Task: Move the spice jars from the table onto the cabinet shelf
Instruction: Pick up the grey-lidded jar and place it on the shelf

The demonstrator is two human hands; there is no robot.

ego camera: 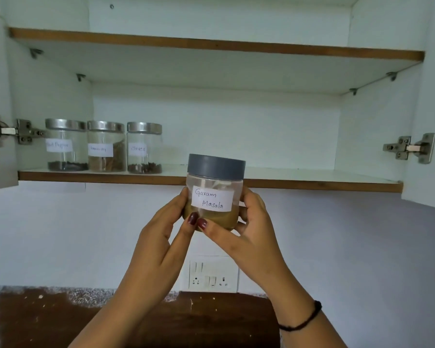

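With both hands, left (161, 237) and right (255, 222), wrapped round the masala jar (215, 192) just below the shelf (286, 178) edge, we should lift it clear, then set it right of the cloves jar (144, 148).

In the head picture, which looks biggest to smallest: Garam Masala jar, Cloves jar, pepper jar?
1. Garam Masala jar, but it is nearer the camera, so real size is unsure.
2. Pepper jar and Cloves jar look alike.
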